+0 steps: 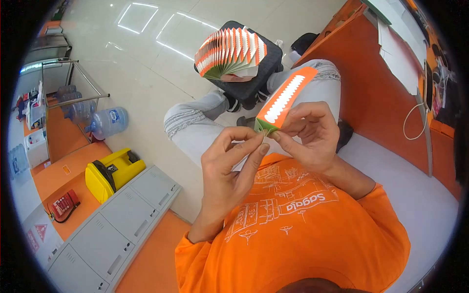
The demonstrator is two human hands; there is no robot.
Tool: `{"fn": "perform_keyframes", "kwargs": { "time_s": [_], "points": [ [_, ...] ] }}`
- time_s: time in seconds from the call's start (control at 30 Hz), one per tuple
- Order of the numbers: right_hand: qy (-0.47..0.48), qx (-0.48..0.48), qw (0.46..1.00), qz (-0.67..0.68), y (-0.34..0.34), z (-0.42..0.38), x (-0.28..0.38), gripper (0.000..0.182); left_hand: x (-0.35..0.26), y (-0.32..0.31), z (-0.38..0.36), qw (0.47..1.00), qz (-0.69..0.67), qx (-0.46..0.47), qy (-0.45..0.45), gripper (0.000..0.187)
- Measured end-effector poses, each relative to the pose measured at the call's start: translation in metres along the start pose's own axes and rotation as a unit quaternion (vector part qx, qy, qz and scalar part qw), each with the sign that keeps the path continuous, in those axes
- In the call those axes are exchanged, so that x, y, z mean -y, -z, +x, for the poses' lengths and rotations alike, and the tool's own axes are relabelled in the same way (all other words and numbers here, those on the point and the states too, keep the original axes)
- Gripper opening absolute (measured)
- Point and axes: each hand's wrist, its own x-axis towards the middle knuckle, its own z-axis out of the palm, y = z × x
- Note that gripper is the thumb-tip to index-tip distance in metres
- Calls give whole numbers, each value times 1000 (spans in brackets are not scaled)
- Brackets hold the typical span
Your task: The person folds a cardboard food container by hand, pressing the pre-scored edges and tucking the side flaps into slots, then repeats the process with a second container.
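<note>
A folded orange paper piece with a white zigzag band and a green end (286,97) stands tilted above my lap. My right hand (312,134) pinches it near the green end, thumb below and fingers curled behind. At that same end, my left hand (234,163) has thumb and index finger closed on a thin pale string (265,136), its other fingers bent. In front of my knees, a fanned row of similar orange, white and green folded papers (232,51) lies on a black stool (266,73).
To my right rises an orange desk panel (364,78) with papers and a white cable loop above. Grey lockers (112,229), a yellow bin (110,173), a fire extinguisher (64,205) and large water bottles (110,122) are on the left. I sit on a pale seat (391,156).
</note>
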Motion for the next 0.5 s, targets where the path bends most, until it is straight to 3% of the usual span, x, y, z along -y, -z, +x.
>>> {"fn": "perform_keyframes", "kwargs": {
  "time_s": [0.13, 0.23, 0.33, 0.5],
  "points": [
    [-21, -18, 1000, 6, -6, -4, 4, 42, -6, 6, 0, 998, 52, 12, 15, 20],
    [-77, 43, 996, 12, 1, -9, 3, 45, 1, 14, 4, 997, 71, 37, -11, 21],
    [-136, 23, 987, 87, 4, -8, 3, 40, 8, 17, 5, 998, 16, 63, 27, 19],
    [-97, 28, 991, 93, 4, -3, -5, 37, 24, 9, 14, 994, -85, 49, 40, 24]
  ]
}}
